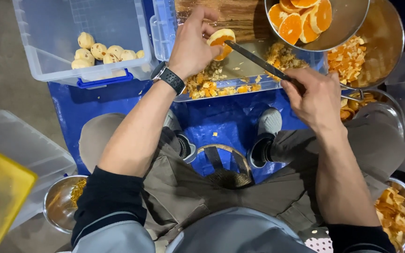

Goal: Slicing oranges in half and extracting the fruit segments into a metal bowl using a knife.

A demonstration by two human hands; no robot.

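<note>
The left hand [191,44] holds an orange half [220,41] pinched between its fingertips, cut face turned toward the right hand and slightly down, raised above the clear tray [221,91] that lies just beyond both hands. The right hand [312,96] is closed around the handle of a long knife [254,58]. The blade's long axis runs on a diagonal from the right hand up and leftward, and its tip meets the orange half at the lower edge of the cut face. So the fruit sits directly in the left hand's grip, and from the right hand it lies one blade's length up and to the left.

The left forearm reaches forward nearly straight, a dark watch [168,77] at the wrist, hand bent inward over the fruit. The right forearm comes in from the lower right, wrist cocked left, knuckles up.

Beneath the fruit the tray holds peel scraps [212,86] and pith. Beyond the right hand, a steel bowl [348,23] carries cut orange halves, with a larger pan of peel pieces [348,58] just beside it. Far to the left of the left hand, a clear bin [48,56] holds peeled whole fruits [101,52].
</note>
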